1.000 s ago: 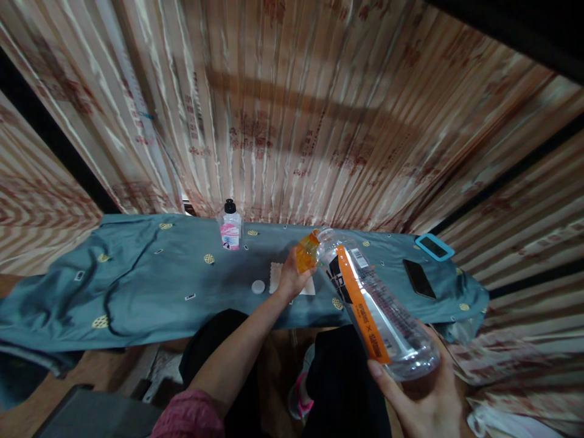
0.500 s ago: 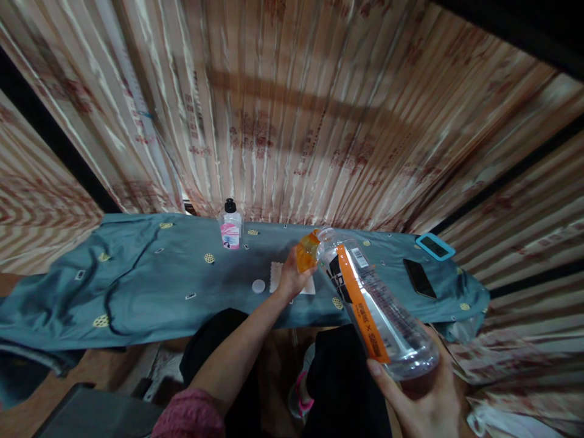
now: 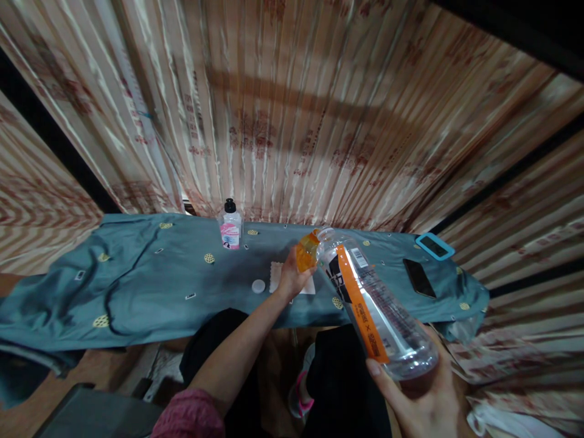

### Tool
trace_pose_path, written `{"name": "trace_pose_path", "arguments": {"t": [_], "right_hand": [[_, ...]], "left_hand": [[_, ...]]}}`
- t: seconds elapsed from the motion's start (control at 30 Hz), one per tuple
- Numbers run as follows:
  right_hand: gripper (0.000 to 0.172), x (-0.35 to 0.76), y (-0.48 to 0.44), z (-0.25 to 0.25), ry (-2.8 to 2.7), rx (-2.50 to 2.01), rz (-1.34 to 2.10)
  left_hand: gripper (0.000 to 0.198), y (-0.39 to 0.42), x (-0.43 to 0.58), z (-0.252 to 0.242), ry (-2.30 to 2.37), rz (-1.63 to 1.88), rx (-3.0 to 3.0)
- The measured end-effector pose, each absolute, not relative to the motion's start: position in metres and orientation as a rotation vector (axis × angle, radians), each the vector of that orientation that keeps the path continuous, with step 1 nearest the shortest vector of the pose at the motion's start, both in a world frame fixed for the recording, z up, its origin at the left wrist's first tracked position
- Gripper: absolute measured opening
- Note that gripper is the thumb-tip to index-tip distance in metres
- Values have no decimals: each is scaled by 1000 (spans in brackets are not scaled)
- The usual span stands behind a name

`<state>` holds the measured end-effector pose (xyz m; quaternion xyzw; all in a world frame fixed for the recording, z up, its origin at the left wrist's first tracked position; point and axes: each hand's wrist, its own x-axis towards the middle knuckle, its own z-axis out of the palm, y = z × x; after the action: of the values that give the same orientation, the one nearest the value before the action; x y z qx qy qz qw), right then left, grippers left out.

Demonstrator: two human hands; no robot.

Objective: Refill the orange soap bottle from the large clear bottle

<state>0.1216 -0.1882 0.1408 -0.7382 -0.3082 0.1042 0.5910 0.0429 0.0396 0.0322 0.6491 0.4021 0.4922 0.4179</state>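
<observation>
My left hand is closed around a small translucent orange cup, held over the table. In my right hand is the base of a large clear plastic bottle with an orange and black label. The bottle is tilted, its mouth against or just over the rim of the cup. Whether liquid is flowing cannot be made out. Below my left hand lies a pale scallop-edged cloth, partly hidden by the hand. A round white cap rests just left of it.
A clear bottle with a pink label and black cap stands toward the back of the cloth-covered table. At the right lie a dark phone and a blue-framed device. A pleated curtain hangs behind.
</observation>
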Motion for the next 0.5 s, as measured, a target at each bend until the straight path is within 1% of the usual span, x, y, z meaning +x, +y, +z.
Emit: {"name": "trace_pose_path", "arguments": {"t": [0.2, 0.37, 0.5], "right_hand": [[90, 122, -188, 140, -733, -1700, 238], [97, 122, -188, 140, -674, -1720, 286], [98, 122, -188, 139, -678, -1704, 293]], "left_hand": [[53, 39, 43, 33, 1016, 1231, 1623], [54, 38, 42, 37, 1012, 1223, 1639], [54, 37, 42, 38, 1009, 1229, 1631]]}}
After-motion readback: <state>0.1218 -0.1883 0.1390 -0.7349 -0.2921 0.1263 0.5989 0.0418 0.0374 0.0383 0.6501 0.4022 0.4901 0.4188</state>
